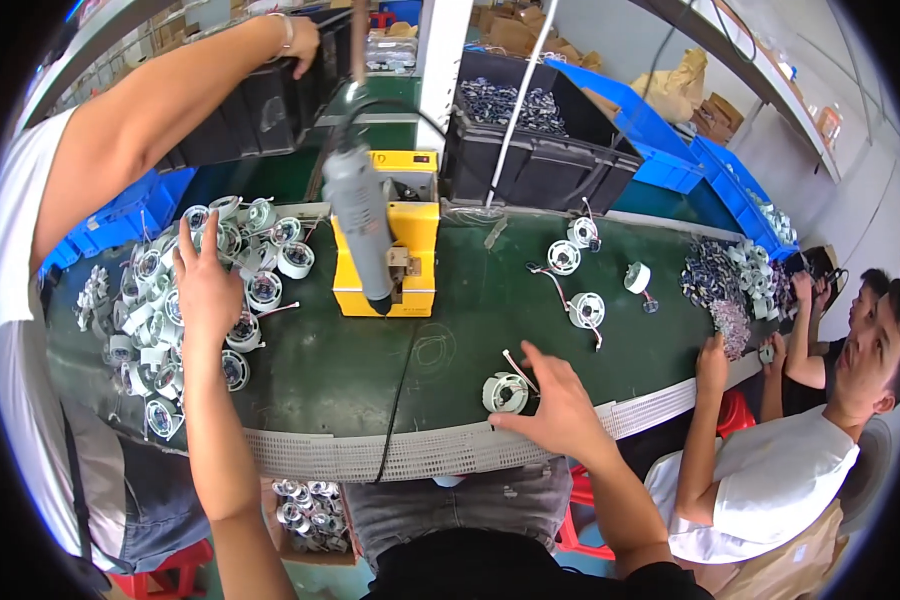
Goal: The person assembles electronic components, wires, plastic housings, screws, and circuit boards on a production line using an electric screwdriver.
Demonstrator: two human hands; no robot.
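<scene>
Head view: two bare hands at a green counter (315,385), each by white rings.
The left hand (208,290) lies over the pile (150,325) toward the counter's left edge, its grip apart, fingers spread (what is under the palm is hidden). Near the front edge, right of the middle, one ring (508,394) with a thin lead sits by the right hand (565,408), whose grip is also apart, thumb and fingers on different sides of the ring (I cannot tell whether they touch it). Four more rings (587,310) lie beyond it, toward the back edge. Left of these stands a yellow machine (419,228), with a blurred grey tool (358,205) hanging before it.
</scene>
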